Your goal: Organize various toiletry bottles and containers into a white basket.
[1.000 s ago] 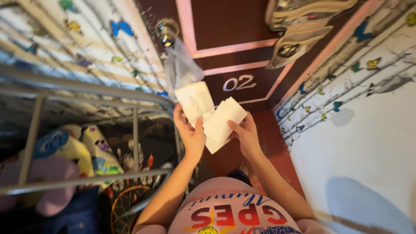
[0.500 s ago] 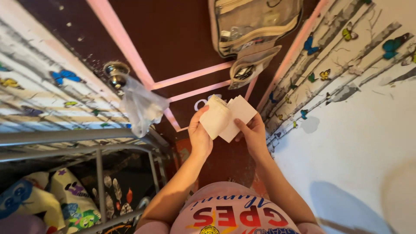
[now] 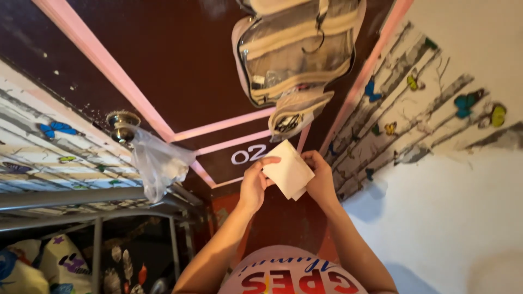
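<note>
Both grips closed, left hand [image 3: 253,185] and right hand [image 3: 321,182] hold white folded papers [image 3: 287,170] before the brown door [image 3: 185,60].

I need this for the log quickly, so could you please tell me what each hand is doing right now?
Left hand: closed on the white folded papers, pinching their left edge.
Right hand: closed on the same papers, gripping their right side.

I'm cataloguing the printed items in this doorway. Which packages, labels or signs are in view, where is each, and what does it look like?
Door marking: white characters on a dark brown door panel with pink trim, beside the left hand.
White papers: a folded rectangular stack held in both hands, right hand behind it.
Clear plastic bag: crumpled, hanging from the round metal doorknob.
</note>
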